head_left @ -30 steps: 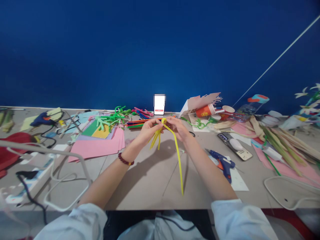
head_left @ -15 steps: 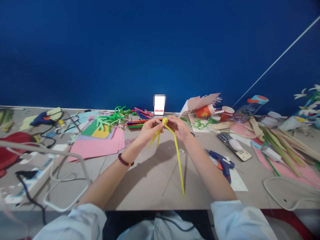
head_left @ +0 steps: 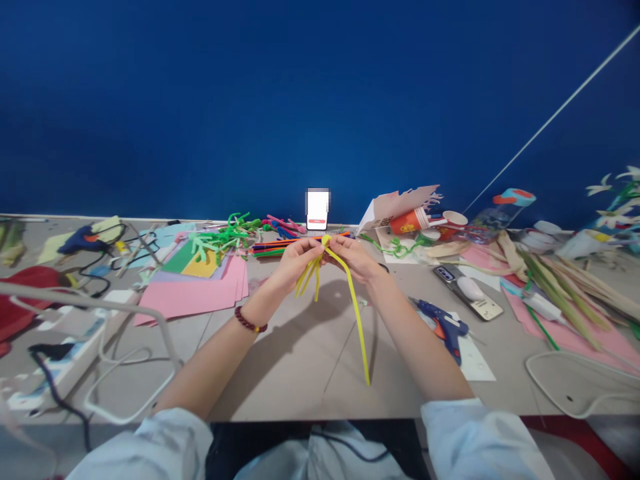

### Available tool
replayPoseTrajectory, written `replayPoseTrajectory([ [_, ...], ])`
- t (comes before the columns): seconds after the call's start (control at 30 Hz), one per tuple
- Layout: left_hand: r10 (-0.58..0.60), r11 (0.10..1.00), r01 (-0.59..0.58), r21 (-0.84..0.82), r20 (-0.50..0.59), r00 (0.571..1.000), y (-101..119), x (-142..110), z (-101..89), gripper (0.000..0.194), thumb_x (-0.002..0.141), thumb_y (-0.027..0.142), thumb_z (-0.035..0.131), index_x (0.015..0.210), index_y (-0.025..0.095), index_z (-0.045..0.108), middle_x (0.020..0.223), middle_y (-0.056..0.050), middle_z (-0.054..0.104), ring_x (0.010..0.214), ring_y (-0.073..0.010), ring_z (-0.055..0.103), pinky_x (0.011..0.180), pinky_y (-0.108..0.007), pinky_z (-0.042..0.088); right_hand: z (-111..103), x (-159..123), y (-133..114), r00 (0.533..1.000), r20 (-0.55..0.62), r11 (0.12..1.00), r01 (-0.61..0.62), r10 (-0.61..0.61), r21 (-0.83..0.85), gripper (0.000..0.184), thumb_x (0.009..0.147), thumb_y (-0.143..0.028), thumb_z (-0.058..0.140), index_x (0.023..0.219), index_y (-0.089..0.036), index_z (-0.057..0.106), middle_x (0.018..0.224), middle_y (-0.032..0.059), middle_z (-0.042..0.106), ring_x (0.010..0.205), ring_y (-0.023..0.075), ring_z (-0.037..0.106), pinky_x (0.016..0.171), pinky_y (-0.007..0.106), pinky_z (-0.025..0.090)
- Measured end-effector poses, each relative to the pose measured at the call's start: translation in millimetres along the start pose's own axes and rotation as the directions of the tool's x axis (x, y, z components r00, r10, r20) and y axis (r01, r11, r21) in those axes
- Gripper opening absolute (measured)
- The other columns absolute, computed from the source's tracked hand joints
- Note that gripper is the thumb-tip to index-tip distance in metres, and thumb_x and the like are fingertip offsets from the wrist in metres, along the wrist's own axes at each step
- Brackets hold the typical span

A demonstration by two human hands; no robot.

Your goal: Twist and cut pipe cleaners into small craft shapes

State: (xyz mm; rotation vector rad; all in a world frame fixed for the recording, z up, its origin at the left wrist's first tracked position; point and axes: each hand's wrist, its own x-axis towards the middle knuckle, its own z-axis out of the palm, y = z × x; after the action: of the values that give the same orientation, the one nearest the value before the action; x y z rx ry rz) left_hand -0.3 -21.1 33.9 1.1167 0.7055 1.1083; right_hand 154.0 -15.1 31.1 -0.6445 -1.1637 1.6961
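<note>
My left hand [head_left: 300, 263] and my right hand [head_left: 351, 258] meet above the middle of the tabletop, pinching a bundle of yellow pipe cleaner [head_left: 356, 313] between their fingertips. A small yellow coil [head_left: 326, 240] pokes up at the top of the bundle. Several short yellow strands hang below my left hand, and one long strand runs down past my right hand. A dark red bead bracelet [head_left: 248, 321] circles my left wrist. Part of the bundle is hidden by my fingers.
Stacked pink and coloured paper [head_left: 190, 300] and green pipe cleaners [head_left: 220, 243] lie left of my hands. A blue glue gun [head_left: 445, 328] and a smartphone [head_left: 467, 292] lie to the right. A power strip [head_left: 65, 353] and white cables sit at the near left.
My hands have drawn closer together. The yellow coil now sits lower between my fingertips and looks less round, and the short strands hang closer together.
</note>
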Motion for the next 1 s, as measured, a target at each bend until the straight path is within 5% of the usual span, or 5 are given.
replayPoseTrajectory([
  [0.43, -0.006, 1.000, 0.006, 0.006, -0.024, 1.000, 0, 2, -3.0, 0.028, 0.063, 0.031, 0.077, 0.068, 0.016, 0.054, 0.062, 0.002, 0.060, 0.056, -0.0102, 0.059, 0.060, -0.023, 0.044, -2, 1, -2, 0.990, -0.141, 0.999, 0.022, -0.018, 0.025, 0.027, 0.064, -0.039, 0.077, 0.077, -0.020, 0.063, 0.073, -0.0013, 0.065, 0.066, 0.0126, 0.060, 0.066, 0.028, 0.051],
  [0.73, 0.020, 1.000, -0.019, 0.016, -0.033, 0.999, -2, 3, -5.3, 0.023, 0.063, 0.028, 0.076, 0.069, 0.015, 0.058, 0.069, 0.000, 0.064, 0.065, -0.0100, 0.059, 0.064, -0.022, 0.044, 0, -4, -11, 0.993, -0.107, 0.993, -0.065, 0.054, -0.098, 0.028, 0.064, -0.036, 0.077, 0.080, -0.018, 0.063, 0.069, -0.0017, 0.061, 0.060, 0.0096, 0.057, 0.050, 0.020, 0.048],
  [1.0, -0.033, 0.999, 0.032, -0.008, -0.066, 0.997, 2, 0, -2.2, 0.024, 0.060, 0.027, 0.079, 0.069, 0.015, 0.061, 0.068, -0.002, 0.066, 0.063, -0.0116, 0.062, 0.064, -0.025, 0.047, -2, -6, -11, 0.993, -0.087, 0.966, -0.092, 0.073, -0.240, 0.027, 0.065, -0.035, 0.077, 0.081, -0.020, 0.063, 0.074, -0.0004, 0.064, 0.066, 0.0110, 0.059, 0.053, 0.021, 0.047],
])
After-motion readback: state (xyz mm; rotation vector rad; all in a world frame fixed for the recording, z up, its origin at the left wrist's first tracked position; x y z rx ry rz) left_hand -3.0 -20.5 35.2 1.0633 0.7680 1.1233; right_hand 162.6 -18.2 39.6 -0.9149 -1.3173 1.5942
